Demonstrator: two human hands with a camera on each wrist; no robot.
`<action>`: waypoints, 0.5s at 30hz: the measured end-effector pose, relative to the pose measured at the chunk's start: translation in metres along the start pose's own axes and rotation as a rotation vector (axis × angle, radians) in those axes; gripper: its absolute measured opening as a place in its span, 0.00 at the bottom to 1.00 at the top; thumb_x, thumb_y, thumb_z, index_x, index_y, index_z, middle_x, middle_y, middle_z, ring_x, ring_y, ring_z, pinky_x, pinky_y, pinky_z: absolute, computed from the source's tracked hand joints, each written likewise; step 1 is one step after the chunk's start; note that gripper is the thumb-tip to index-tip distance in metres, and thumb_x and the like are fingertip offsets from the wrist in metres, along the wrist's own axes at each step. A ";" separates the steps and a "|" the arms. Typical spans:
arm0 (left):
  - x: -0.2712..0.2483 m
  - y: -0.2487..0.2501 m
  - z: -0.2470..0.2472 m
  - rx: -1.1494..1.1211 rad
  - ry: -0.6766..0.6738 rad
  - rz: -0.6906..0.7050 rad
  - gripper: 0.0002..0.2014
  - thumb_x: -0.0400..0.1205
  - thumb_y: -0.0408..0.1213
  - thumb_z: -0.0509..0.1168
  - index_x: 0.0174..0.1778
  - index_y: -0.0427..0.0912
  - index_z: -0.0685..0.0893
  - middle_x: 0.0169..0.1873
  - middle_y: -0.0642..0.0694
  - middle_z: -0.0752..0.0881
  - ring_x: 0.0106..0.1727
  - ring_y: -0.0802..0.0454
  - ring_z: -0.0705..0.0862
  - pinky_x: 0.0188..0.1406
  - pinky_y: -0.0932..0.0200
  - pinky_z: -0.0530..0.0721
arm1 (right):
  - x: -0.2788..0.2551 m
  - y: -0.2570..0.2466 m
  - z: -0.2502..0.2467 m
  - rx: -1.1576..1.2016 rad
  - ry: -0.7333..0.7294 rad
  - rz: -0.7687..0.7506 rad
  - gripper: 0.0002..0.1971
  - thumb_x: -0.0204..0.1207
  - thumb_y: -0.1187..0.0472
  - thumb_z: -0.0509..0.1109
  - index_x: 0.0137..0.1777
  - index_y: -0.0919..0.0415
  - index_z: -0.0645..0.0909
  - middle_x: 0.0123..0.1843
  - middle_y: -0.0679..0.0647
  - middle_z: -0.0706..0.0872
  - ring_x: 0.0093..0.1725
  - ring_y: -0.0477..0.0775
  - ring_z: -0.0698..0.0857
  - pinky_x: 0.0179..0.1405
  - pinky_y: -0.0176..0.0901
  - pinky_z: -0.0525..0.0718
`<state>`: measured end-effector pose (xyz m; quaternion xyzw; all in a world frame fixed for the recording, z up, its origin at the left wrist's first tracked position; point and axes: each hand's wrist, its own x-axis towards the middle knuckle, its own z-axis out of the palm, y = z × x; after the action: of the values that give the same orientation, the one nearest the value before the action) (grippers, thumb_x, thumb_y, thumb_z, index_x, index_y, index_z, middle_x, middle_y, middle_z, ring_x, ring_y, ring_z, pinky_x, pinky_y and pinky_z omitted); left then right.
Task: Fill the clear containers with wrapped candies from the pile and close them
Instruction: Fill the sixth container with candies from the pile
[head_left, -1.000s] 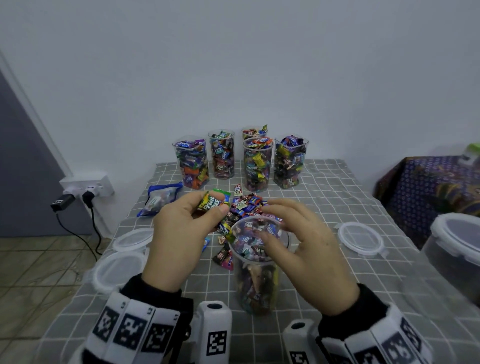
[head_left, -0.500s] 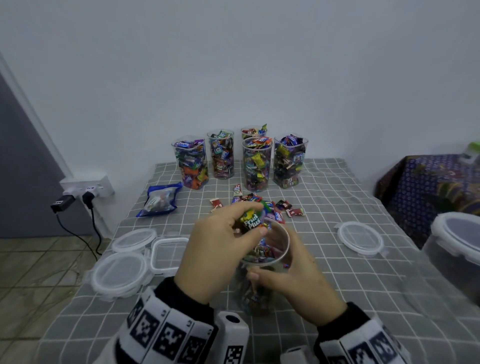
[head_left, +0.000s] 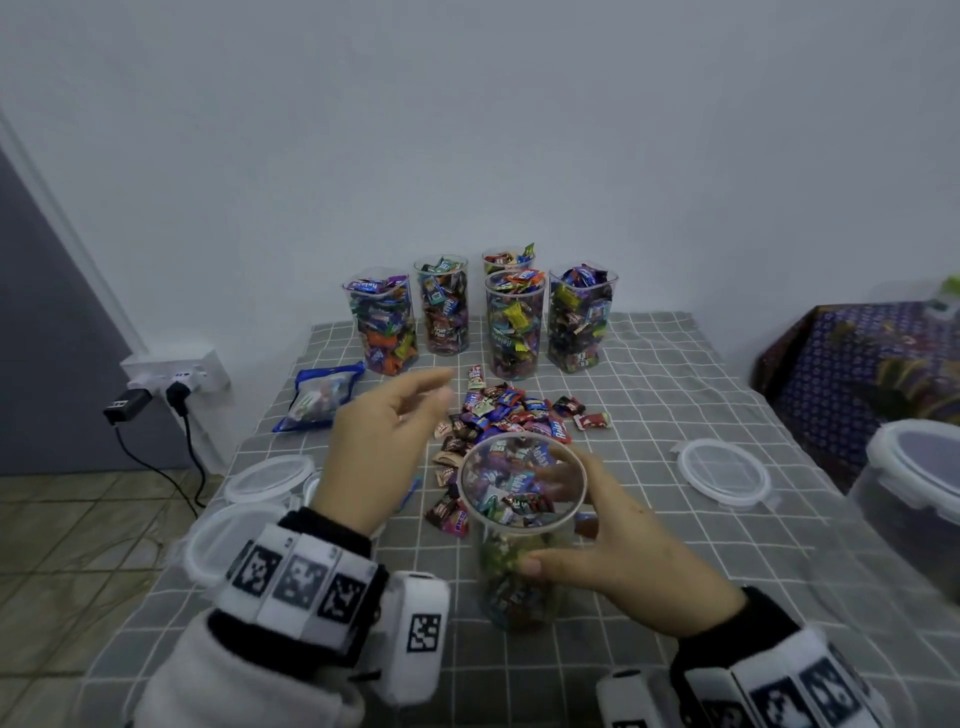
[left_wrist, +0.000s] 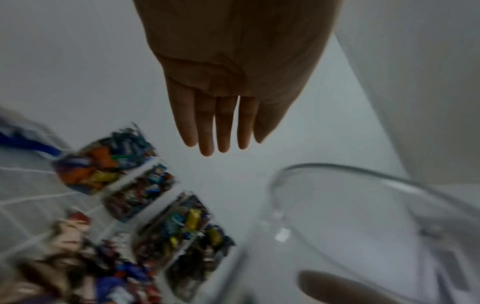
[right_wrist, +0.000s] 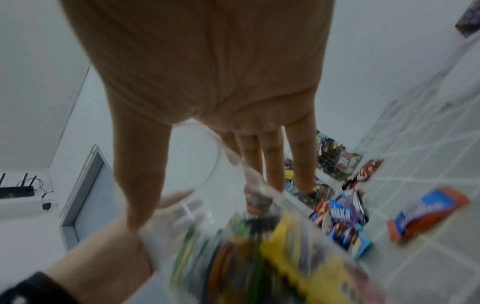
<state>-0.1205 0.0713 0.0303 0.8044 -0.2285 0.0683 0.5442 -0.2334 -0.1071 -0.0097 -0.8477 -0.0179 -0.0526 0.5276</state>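
The right hand (head_left: 618, 551) is steadying an open clear jar (head_left: 522, 525), thumb on its near wall and fingers curving round the far side. The jar is standing between the two hands, and candies are filling it most of the way, though room is showing under the rim. The left hand (head_left: 384, 452) is hovering just left of the jar with its fingers straight and loose, holding nothing; the left wrist view is showing the same flat, empty palm. It is pointing toward the pile (head_left: 511, 415), which is lying just beyond the jar and ahead of the left fingertips.

Further out, past the pile, five jars (head_left: 514, 325) are standing packed to the top, none wearing a lid as far as I can tell. Round lids (head_left: 270, 478) are lying to the left of the left hand, one more lid (head_left: 723, 472) well to the right of the right hand. A blue bag (head_left: 319, 397) is lying beyond the left hand.

By my judgement the filling is nearly done: this jar is wanting a few more handfuls, and the pile is looking thin. The closing is all still ahead, with six jars waiting for lids.
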 end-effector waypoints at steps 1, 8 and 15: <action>0.006 -0.009 -0.002 0.048 0.020 -0.059 0.12 0.82 0.39 0.65 0.61 0.52 0.85 0.50 0.58 0.87 0.50 0.67 0.84 0.57 0.60 0.82 | 0.000 -0.001 -0.007 -0.085 -0.070 0.023 0.39 0.60 0.50 0.82 0.66 0.29 0.64 0.62 0.28 0.78 0.64 0.29 0.75 0.62 0.26 0.74; 0.025 -0.052 0.026 0.669 -0.519 -0.412 0.23 0.85 0.50 0.57 0.75 0.46 0.72 0.70 0.41 0.79 0.68 0.42 0.78 0.65 0.51 0.75 | 0.029 0.002 -0.032 -0.793 -0.358 0.176 0.33 0.74 0.51 0.68 0.78 0.49 0.60 0.75 0.51 0.71 0.71 0.53 0.73 0.68 0.45 0.73; 0.034 -0.100 0.056 1.127 -0.730 -0.311 0.27 0.84 0.60 0.43 0.77 0.56 0.67 0.72 0.54 0.77 0.73 0.49 0.73 0.69 0.23 0.34 | 0.055 0.030 -0.030 -0.881 -0.389 0.297 0.29 0.77 0.51 0.65 0.77 0.54 0.64 0.74 0.56 0.72 0.70 0.57 0.74 0.69 0.50 0.74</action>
<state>-0.0542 0.0409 -0.0647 0.9595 -0.2088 -0.1776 -0.0654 -0.1781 -0.1485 -0.0175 -0.9773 0.0288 0.1796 0.1083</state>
